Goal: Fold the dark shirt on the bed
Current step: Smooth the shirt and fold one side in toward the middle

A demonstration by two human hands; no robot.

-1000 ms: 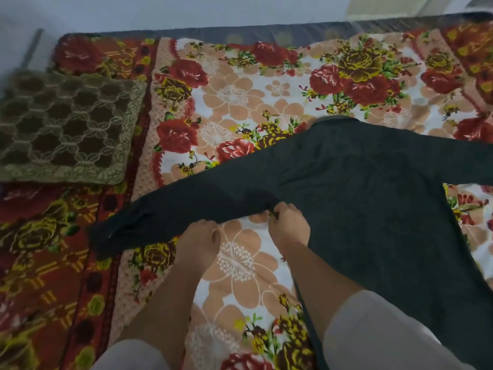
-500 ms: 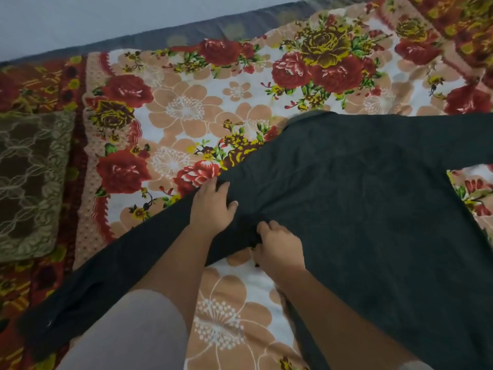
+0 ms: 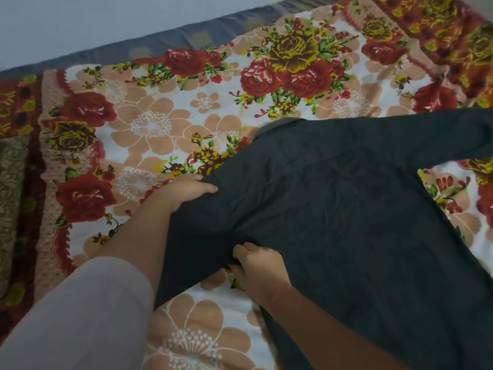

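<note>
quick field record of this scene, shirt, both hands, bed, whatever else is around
garment: dark shirt spread on the floral bedspread, not yet folded
collar: collar at the shirt's far end
left: left hand grips the shirt's edge near the shoulder
right: right hand pinches the cloth at the underarm, fingers curled
sleeve: outstretched sleeve runs off the right of the view
other: patterned cushion at the left edge

Dark shirt [image 3: 346,222] lies spread, apparently back-up, on bed [image 3: 160,124].
</note>
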